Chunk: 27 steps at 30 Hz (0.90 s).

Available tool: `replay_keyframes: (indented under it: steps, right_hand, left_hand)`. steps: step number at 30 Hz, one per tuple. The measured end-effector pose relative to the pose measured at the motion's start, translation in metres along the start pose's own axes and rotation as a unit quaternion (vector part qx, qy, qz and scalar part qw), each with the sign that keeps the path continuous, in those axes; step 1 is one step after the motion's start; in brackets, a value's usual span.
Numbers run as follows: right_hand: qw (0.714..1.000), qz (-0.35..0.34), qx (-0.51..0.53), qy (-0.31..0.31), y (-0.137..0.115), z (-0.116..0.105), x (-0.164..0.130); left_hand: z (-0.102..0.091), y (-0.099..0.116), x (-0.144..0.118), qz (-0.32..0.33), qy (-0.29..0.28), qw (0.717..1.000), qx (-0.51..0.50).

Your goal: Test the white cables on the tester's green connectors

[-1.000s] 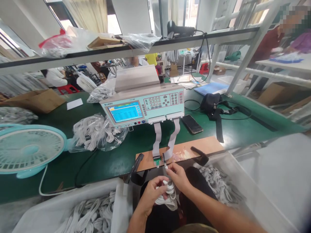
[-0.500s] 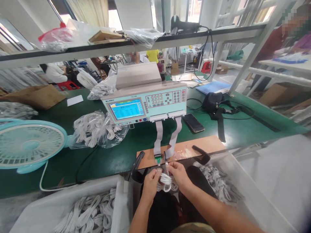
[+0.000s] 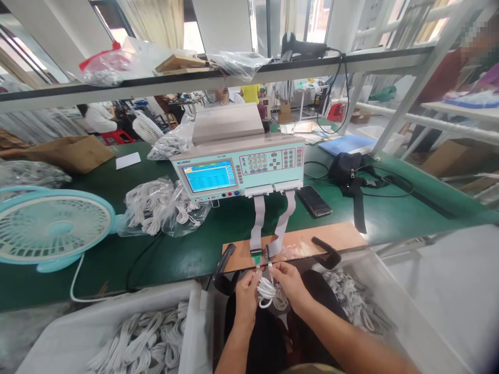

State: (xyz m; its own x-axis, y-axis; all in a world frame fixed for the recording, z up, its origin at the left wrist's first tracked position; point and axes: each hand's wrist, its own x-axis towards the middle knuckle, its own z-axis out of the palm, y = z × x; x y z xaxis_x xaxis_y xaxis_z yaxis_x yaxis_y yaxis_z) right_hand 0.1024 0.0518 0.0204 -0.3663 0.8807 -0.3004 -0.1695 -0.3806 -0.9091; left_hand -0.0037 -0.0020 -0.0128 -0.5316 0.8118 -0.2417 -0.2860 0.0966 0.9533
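Lower centre of the frame: your left hand point(image 3: 247, 291) and right hand point(image 3: 290, 283) are closed together on a coiled white cable point(image 3: 268, 292), each grip pinching one end of it between thumb and fingers. A second ago the coil sat lower, over your lap, in a looser hold; both hands have since risen and moved forward, and the cable ends are now just below the small connector fixture point(image 3: 260, 255) at the near edge of the wooden board point(image 3: 312, 240). My reading is that the cable is being presented to the fixture; whether either plug is seated cannot be told, as your fingers cover them.

Either side of your lap stand two white bins: the left bin point(image 3: 195, 311) and the right bin point(image 3: 390, 291), both holding more coiled white cables.

Mid-frame, two grey ribbon leads point(image 3: 257, 221) run from the fixture up to the tester point(image 3: 241, 166) on the green tabletop point(image 3: 390, 213). Its screen is lit blue with rows of text, and there is a label above the screen; all are too small to read. A phone point(image 3: 314, 201) lies just right of it, bagged cables point(image 3: 163, 205) to its left, and a pale blue fan point(image 3: 50, 228) at the left edge.

Upper frame: a shelf point(image 3: 117, 92) carrying plastic bags. No brand is legible anywhere.
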Motion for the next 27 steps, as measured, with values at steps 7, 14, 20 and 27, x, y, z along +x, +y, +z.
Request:
replay_keyframes:
  steps: [7, 14, 20, 27]
  right_hand:
    - [1.0, 0.004, 0.006, -0.004, -0.001, 0.0, 0.001]
    - [1.0, -0.004, -0.013, -0.027, 0.002, -0.001, 0.001]
    - [0.999, -0.02, -0.039, -0.028, 0.009, -0.001, 0.008]
    - [0.999, -0.014, 0.011, -0.043, 0.025, 0.001, 0.017]
  left_hand:
    - [0.006, 0.0, -0.001, -0.02, 0.006, 0.999, -0.05]
    - [0.0, -0.01, 0.001, -0.013, -0.002, 1.0, -0.014]
    - [0.005, -0.001, 0.007, -0.016, -0.024, 0.999, -0.034]
    - [0.013, 0.002, 0.013, -0.004, -0.023, 0.997, -0.069]
